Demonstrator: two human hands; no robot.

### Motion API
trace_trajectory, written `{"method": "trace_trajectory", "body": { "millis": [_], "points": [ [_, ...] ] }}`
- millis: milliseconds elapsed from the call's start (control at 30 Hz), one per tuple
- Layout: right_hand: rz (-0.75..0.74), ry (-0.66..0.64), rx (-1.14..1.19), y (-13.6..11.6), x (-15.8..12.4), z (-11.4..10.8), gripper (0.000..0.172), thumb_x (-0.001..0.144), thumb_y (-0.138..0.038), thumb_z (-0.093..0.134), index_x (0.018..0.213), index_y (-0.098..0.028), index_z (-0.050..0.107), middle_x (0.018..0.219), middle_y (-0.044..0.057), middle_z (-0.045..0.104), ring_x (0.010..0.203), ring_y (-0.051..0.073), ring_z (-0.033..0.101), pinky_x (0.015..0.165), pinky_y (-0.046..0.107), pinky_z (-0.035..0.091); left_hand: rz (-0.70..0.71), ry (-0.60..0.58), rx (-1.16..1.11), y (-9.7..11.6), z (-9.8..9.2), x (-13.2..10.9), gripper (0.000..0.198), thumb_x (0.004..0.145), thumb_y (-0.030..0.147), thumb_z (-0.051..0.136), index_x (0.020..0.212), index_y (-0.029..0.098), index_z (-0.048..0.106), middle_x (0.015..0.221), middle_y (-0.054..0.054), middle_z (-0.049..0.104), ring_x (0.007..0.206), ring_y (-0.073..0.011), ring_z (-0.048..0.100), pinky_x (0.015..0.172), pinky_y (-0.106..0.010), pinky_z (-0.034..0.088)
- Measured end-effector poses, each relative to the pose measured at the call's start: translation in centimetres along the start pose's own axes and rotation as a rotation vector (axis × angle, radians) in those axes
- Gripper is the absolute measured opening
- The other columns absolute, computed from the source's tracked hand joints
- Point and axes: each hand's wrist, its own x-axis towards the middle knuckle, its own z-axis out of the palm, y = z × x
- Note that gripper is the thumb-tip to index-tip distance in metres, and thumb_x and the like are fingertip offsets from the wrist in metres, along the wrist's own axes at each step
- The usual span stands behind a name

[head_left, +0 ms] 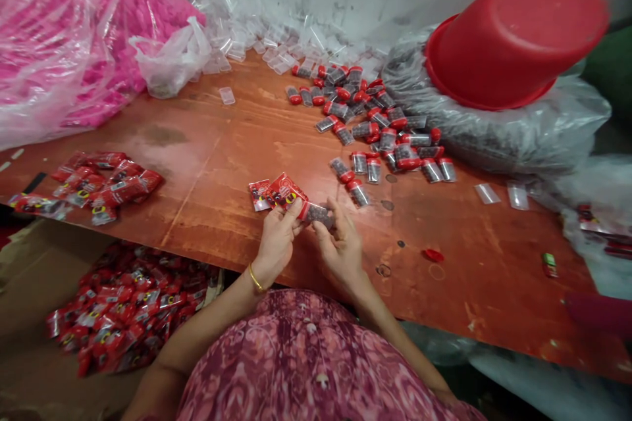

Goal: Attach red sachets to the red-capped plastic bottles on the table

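My left hand [279,237], with a gold bangle at the wrist, pinches a red printed packet [288,192] near the table's front edge. My right hand [340,245] grips a small clear container [318,214] of dark beads by its right end. The container's left end meets the packet at my left fingers; whether it is inside the packet I cannot tell. Another red packet [259,195] lies flat just left of the held one. Beyond my hands lie many red-capped containers [374,170] filled with dark beads.
Filled red packets [123,184] lie piled at left, above a cardboard box [29,289] of more packets. Clear empty containers [281,46] line the back wall. A red bucket [518,39] stands upside down on a bulging plastic bag [474,131]. A pink-filled bag [74,39] sits back left.
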Motion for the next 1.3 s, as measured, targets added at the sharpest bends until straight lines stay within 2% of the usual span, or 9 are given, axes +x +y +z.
{"method": "trace_trajectory", "body": {
  "millis": [67,133,233,500,633,800,967,1200,1300],
  "points": [
    [0.173,-0.051,0.130,0.0,0.1,0.0,0.030,0.082,-0.030,0.059,0.110,-0.018,0.059,0.097,0.008,0.066,0.081,0.017,0.064,0.072,0.031,0.055,0.000,-0.001,0.005,-0.2,0.0,0.0,0.034,0.056,0.034,0.081,0.075,0.015,0.060,0.066,0.003,0.066,0.059,-0.0084,0.061,0.060,-0.019,0.046],
    [0.324,-0.082,0.278,-0.3,0.2,0.1,0.023,0.081,-0.033,0.060,0.097,-0.017,0.060,0.076,0.001,0.065,0.056,0.010,0.059,0.053,0.023,0.051,-0.014,0.006,0.017,-0.5,0.0,0.1,0.032,0.059,0.036,0.079,0.073,0.015,0.059,0.064,0.003,0.064,0.058,-0.0081,0.059,0.059,-0.019,0.045],
    [0.438,-0.025,0.441,-1.0,0.1,0.7,0.021,0.083,-0.036,0.056,0.093,-0.017,0.058,0.062,-0.005,0.059,0.040,0.006,0.050,0.042,0.018,0.044,-0.006,0.033,-0.021,-1.1,-0.1,0.1,0.034,0.061,0.040,0.077,0.072,0.016,0.056,0.064,0.002,0.063,0.058,-0.0092,0.060,0.058,-0.020,0.044],
    [0.404,0.148,0.407,-0.9,-0.6,1.6,0.021,0.080,-0.032,0.059,0.096,-0.019,0.058,0.064,-0.006,0.059,0.041,0.006,0.051,0.043,0.018,0.045,0.109,0.040,-0.068,-1.6,0.0,0.0,0.037,0.062,0.046,0.074,0.079,0.017,0.059,0.072,0.000,0.068,0.070,-0.0129,0.065,0.069,-0.024,0.048],
    [0.386,0.113,0.430,-0.9,-0.4,1.2,0.020,0.079,-0.032,0.059,0.094,-0.019,0.059,0.063,-0.006,0.058,0.039,0.005,0.049,0.040,0.018,0.043,0.119,0.027,0.032,-0.4,-0.1,0.4,0.040,0.058,0.049,0.076,0.072,0.016,0.061,0.068,-0.001,0.068,0.064,-0.0138,0.065,0.066,-0.026,0.050],
    [0.364,0.108,0.425,-1.3,-0.6,1.1,0.020,0.078,-0.030,0.059,0.095,-0.019,0.059,0.059,-0.006,0.058,0.037,0.006,0.049,0.039,0.018,0.044,0.112,0.098,0.079,1.1,-0.1,1.1,0.040,0.047,0.041,0.083,0.070,0.015,0.063,0.064,0.001,0.067,0.058,-0.0121,0.063,0.060,-0.024,0.051],
    [0.369,0.129,0.424,-1.5,-0.6,1.2,0.020,0.077,-0.030,0.060,0.094,-0.020,0.059,0.056,-0.007,0.056,0.037,0.006,0.049,0.037,0.018,0.044,0.116,0.136,0.032,0.8,0.2,0.9,0.043,0.047,0.044,0.082,0.072,0.016,0.062,0.064,0.001,0.067,0.055,-0.0113,0.062,0.058,-0.024,0.051],
    [0.443,0.046,0.510,-1.4,-0.5,1.4,0.022,0.078,-0.036,0.059,0.091,-0.018,0.058,0.063,-0.005,0.059,0.034,0.004,0.045,0.035,0.017,0.040,0.154,0.170,0.075,0.2,0.0,0.8,0.043,0.049,0.047,0.081,0.071,0.015,0.062,0.064,0.002,0.066,0.055,-0.0107,0.062,0.061,-0.024,0.051],
    [0.426,0.102,0.537,-1.4,-0.4,1.5,0.022,0.078,-0.035,0.059,0.094,-0.019,0.058,0.059,-0.007,0.056,0.035,0.004,0.046,0.037,0.017,0.040,0.149,0.182,0.061,0.1,-0.1,0.7,0.044,0.049,0.047,0.081,0.074,0.016,0.062,0.063,0.002,0.067,0.055,-0.0121,0.063,0.061,-0.025,0.052]
  ]
}}
